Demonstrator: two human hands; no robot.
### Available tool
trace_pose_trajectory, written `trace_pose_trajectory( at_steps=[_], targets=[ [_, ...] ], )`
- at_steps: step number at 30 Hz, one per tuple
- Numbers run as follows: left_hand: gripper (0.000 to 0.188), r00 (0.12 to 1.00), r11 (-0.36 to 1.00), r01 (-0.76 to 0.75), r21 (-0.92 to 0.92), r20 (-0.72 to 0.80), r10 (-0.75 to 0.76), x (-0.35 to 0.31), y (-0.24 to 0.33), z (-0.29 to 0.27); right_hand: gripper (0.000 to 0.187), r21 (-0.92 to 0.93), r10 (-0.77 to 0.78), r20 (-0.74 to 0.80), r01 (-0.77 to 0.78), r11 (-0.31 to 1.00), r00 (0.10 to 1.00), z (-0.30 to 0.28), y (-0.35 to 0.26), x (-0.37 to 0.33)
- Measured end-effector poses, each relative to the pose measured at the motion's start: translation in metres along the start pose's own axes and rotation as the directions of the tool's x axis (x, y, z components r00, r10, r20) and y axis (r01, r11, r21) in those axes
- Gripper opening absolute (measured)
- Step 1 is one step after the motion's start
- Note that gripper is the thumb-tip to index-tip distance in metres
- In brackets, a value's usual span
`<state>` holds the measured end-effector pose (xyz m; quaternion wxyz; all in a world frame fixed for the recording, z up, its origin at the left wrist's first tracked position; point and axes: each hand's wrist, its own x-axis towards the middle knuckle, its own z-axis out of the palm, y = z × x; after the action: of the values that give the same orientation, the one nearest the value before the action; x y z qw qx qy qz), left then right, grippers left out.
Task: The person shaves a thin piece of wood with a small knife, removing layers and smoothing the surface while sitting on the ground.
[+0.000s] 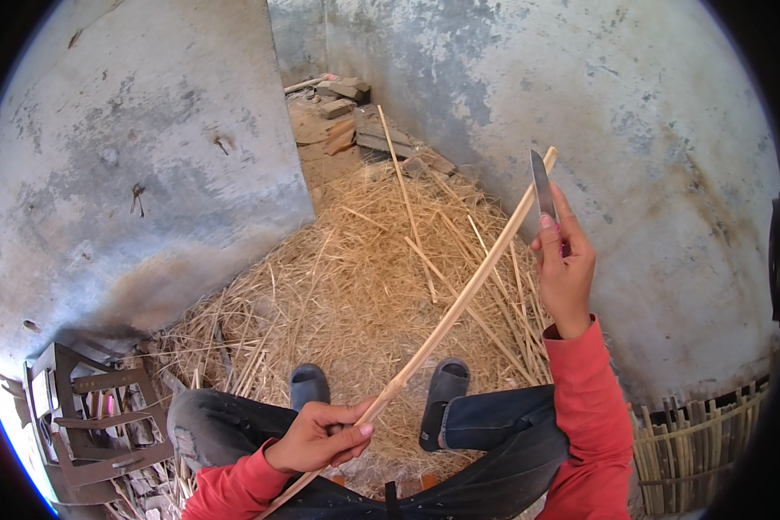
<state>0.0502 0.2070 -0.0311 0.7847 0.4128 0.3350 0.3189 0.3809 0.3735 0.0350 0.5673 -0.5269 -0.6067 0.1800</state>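
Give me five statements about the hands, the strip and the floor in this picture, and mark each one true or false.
1. The left hand grips the lower part of a long bamboo strip. True.
2. The right hand is empty. False: it holds a knife with the blade pointing up.
3. The knife blade sits near the strip's upper end. True.
4. The floor ahead of the feet is bare concrete. False: it is covered by a heap of straw-like shavings.
5. The person is barefoot. False: dark sandals are on the feet.
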Motion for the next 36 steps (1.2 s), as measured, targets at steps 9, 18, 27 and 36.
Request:
trace_pose_trajectory(
  at_steps=[9,18,27,36],
  targets=[
    [0.044,0.997,0.997,0.065,0.031,-0.053,-0.063,-0.001,-0.006,0.000,0.042,-0.136,-0.030,-0.008,0.029,0.990,1.000,-0.024,0.020,0.016],
    [0.042,0.993,0.999,-0.018,0.029,-0.115,0.021,-0.002,-0.002,0.003,0.043,-0.096,0.003,0.092,0.006,0.995,0.996,-0.014,0.011,0.007],
    [0.042,0.988,0.998,0.011,0.068,-0.154,0.000,-0.002,-0.005,-0.003,0.042,-0.060,0.013,0.153,-0.003,0.998,0.988,-0.015,0.020,0.007],
    [0.042,0.994,0.999,0.035,-0.017,-0.102,-0.037,0.000,-0.007,-0.001,0.042,0.073,0.146,0.104,-0.154,0.985,0.984,-0.026,0.021,0.020]
  ],
)
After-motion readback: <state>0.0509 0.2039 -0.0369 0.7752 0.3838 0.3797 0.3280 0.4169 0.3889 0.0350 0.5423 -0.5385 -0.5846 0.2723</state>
